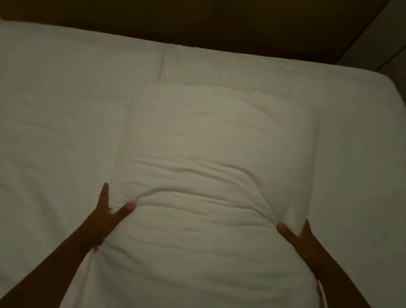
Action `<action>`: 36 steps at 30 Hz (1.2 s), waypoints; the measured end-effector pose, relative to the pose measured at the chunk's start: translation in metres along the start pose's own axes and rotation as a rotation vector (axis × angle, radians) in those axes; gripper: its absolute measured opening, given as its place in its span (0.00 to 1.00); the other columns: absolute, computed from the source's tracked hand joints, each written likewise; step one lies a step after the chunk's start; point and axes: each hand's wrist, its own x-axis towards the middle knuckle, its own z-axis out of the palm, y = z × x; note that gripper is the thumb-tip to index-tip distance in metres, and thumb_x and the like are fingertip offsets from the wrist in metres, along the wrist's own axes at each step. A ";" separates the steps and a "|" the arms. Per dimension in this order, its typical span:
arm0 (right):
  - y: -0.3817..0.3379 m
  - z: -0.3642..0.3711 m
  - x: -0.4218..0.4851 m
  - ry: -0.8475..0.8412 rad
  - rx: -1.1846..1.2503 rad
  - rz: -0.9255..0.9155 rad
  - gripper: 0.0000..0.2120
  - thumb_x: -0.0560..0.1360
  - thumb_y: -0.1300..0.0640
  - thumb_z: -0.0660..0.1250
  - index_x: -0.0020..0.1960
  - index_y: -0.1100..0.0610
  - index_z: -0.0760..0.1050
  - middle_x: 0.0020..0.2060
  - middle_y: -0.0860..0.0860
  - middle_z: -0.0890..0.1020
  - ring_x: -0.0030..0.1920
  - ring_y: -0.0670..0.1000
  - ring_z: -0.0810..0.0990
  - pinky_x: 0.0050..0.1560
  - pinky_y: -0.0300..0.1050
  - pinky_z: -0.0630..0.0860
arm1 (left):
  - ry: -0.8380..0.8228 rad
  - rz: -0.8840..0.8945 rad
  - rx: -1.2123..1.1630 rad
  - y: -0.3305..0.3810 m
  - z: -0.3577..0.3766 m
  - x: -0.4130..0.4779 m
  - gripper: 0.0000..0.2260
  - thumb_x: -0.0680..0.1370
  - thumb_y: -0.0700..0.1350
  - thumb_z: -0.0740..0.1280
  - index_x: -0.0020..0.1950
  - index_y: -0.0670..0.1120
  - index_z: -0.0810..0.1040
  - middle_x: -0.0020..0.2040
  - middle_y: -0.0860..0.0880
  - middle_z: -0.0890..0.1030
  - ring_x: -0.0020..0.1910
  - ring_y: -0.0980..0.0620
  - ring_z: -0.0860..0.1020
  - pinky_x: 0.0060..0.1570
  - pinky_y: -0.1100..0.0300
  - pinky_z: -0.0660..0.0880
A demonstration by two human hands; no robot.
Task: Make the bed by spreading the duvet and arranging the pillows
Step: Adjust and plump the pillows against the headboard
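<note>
white pillow (217, 155) | fingers of left hand (107, 212), right hand (298, 236) clasp its sides

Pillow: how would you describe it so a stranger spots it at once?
Find the wide white bed below the dark headboard. At its middle is the pillow. Unlike the flat sheet, it is puffy, pinched between left hand and right hand.

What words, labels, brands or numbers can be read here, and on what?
None can be read. The pillow, held by the left hand and the right hand, the bed sheet and the headboard show no print or tag; the dim light could hide faint marks.
</note>
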 end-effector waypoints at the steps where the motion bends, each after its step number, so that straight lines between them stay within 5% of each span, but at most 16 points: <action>1: 0.001 0.000 0.004 -0.014 0.009 0.014 0.67 0.47 0.23 0.70 0.78 0.46 0.49 0.74 0.53 0.65 0.69 0.56 0.69 0.68 0.50 0.65 | -0.020 -0.008 -0.006 -0.007 -0.002 0.006 0.65 0.48 0.79 0.68 0.78 0.56 0.47 0.77 0.46 0.62 0.72 0.43 0.66 0.72 0.45 0.63; 8: 0.010 0.015 0.031 0.018 0.112 0.056 0.71 0.42 0.24 0.73 0.78 0.49 0.52 0.74 0.52 0.65 0.71 0.54 0.67 0.64 0.44 0.63 | -0.072 0.053 -0.049 -0.004 0.018 0.027 0.63 0.48 0.74 0.73 0.77 0.50 0.55 0.66 0.53 0.69 0.64 0.49 0.70 0.66 0.54 0.65; 13: 0.019 0.021 0.043 0.083 0.161 0.062 0.55 0.56 0.35 0.77 0.76 0.52 0.59 0.73 0.54 0.67 0.71 0.54 0.68 0.62 0.43 0.63 | -0.032 0.152 -0.100 -0.029 0.027 0.047 0.51 0.57 0.69 0.76 0.74 0.52 0.62 0.69 0.50 0.73 0.65 0.50 0.74 0.67 0.46 0.70; 16: 0.019 0.018 0.038 0.104 0.139 0.053 0.61 0.48 0.30 0.72 0.75 0.53 0.61 0.73 0.55 0.68 0.70 0.56 0.69 0.61 0.44 0.64 | 0.002 0.145 -0.130 -0.024 0.028 0.040 0.46 0.59 0.67 0.77 0.72 0.53 0.66 0.66 0.52 0.76 0.63 0.51 0.77 0.66 0.48 0.72; 19: 0.012 0.011 0.022 0.111 0.129 0.043 0.56 0.50 0.29 0.70 0.73 0.54 0.65 0.71 0.57 0.70 0.68 0.58 0.71 0.59 0.44 0.65 | 0.039 0.183 -0.154 -0.008 0.033 0.018 0.42 0.60 0.66 0.76 0.69 0.51 0.71 0.63 0.51 0.79 0.61 0.52 0.78 0.63 0.50 0.73; 23: 0.009 -0.010 -0.003 0.118 0.163 0.022 0.54 0.49 0.27 0.72 0.69 0.53 0.71 0.63 0.55 0.77 0.52 0.52 0.77 0.51 0.42 0.70 | 0.133 0.304 -0.142 0.019 0.043 -0.014 0.45 0.59 0.69 0.73 0.67 0.41 0.73 0.63 0.47 0.78 0.61 0.46 0.77 0.62 0.51 0.72; 27: 0.007 -0.045 -0.034 0.120 0.235 -0.111 0.47 0.52 0.30 0.71 0.66 0.51 0.72 0.47 0.43 0.78 0.41 0.37 0.74 0.32 0.28 0.70 | 0.227 0.388 -0.142 0.028 0.053 -0.047 0.51 0.57 0.75 0.71 0.67 0.39 0.73 0.64 0.38 0.77 0.64 0.39 0.75 0.68 0.41 0.69; 30: 0.007 -0.098 -0.062 0.124 0.300 -0.190 0.37 0.65 0.38 0.74 0.69 0.52 0.70 0.51 0.46 0.77 0.42 0.36 0.73 0.36 0.32 0.69 | 0.218 0.427 -0.186 0.053 0.080 -0.094 0.55 0.55 0.79 0.66 0.68 0.40 0.72 0.65 0.41 0.76 0.65 0.41 0.74 0.68 0.45 0.68; 32: 0.009 -0.144 -0.078 0.151 0.301 -0.239 0.40 0.63 0.34 0.74 0.69 0.51 0.70 0.52 0.45 0.79 0.43 0.36 0.74 0.38 0.32 0.70 | 0.203 0.479 -0.215 0.082 0.115 -0.131 0.56 0.54 0.81 0.63 0.68 0.41 0.72 0.65 0.43 0.76 0.64 0.43 0.74 0.65 0.50 0.68; 36: 0.016 -0.245 -0.113 0.196 0.276 -0.282 0.39 0.66 0.34 0.71 0.71 0.51 0.69 0.59 0.47 0.78 0.50 0.43 0.76 0.51 0.40 0.71 | 0.162 0.532 -0.296 0.121 0.190 -0.167 0.57 0.54 0.80 0.64 0.72 0.43 0.68 0.67 0.41 0.75 0.67 0.41 0.72 0.69 0.45 0.66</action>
